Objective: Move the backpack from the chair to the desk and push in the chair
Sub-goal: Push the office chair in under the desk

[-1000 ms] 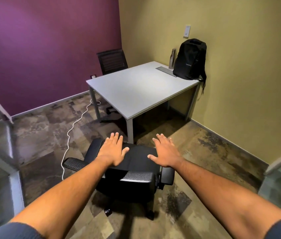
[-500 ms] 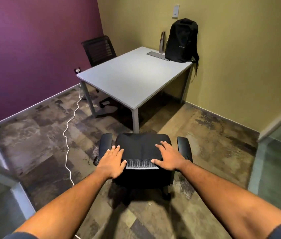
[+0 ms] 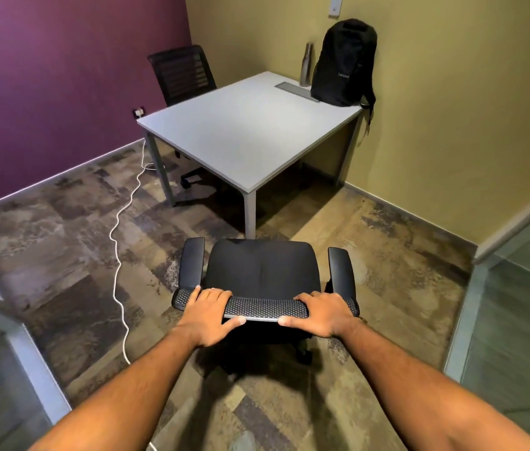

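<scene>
The black backpack (image 3: pixel 343 65) stands upright at the far right corner of the white desk (image 3: pixel 250 131), leaning on the yellow wall. A black office chair (image 3: pixel 262 271) with two armrests stands on the floor in front of the desk's near corner, its seat facing the desk and apart from it. My left hand (image 3: pixel 210 312) grips the left part of the chair's mesh backrest top. My right hand (image 3: pixel 320 315) grips the right part of the same top edge, thumb underneath.
A second black chair (image 3: pixel 182 73) sits behind the desk by the purple wall. A metal bottle (image 3: pixel 307 63) stands beside the backpack. A white cable (image 3: pixel 120 255) runs across the floor on the left. Glass partitions (image 3: pixel 514 304) flank both sides.
The chair has turned so its back faces me squarely. Both hands have gone from hovering flat over the backrest to closing on its top edge.
</scene>
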